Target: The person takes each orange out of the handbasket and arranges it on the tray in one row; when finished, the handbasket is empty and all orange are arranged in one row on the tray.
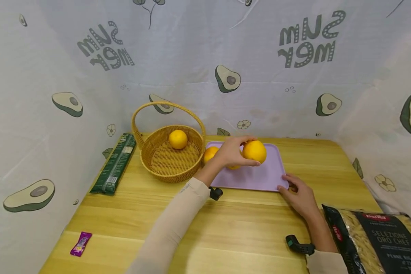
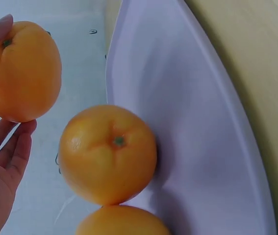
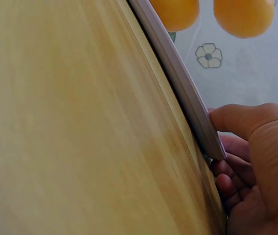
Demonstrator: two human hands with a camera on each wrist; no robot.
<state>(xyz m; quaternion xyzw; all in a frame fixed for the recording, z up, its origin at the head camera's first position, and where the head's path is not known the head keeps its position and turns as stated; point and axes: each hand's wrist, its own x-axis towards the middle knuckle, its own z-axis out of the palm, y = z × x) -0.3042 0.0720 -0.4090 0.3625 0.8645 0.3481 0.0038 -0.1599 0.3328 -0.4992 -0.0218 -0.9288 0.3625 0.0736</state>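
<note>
My left hand (image 1: 230,150) holds an orange (image 1: 255,152) over the lilac tray (image 1: 257,177), thumb on one side and fingertips on the other. In the left wrist view, the held orange (image 2: 23,73) is up above the tray, apart from a second orange (image 2: 108,154) that sits on it. A third orange (image 2: 124,223) touches the second one; in the head view my left hand partly covers both. At the tray's near right corner, my right hand (image 1: 302,196) grips the rim, with the thumb (image 3: 246,120) over it and fingers curled beneath.
Left of the tray stands a wicker basket (image 1: 168,178) with a tall handle and one orange (image 1: 178,139) inside. A green packet (image 1: 114,165) lies farther left, a small purple wrapper (image 1: 81,244) at the front left. A penne bag (image 1: 383,239) is at the front right.
</note>
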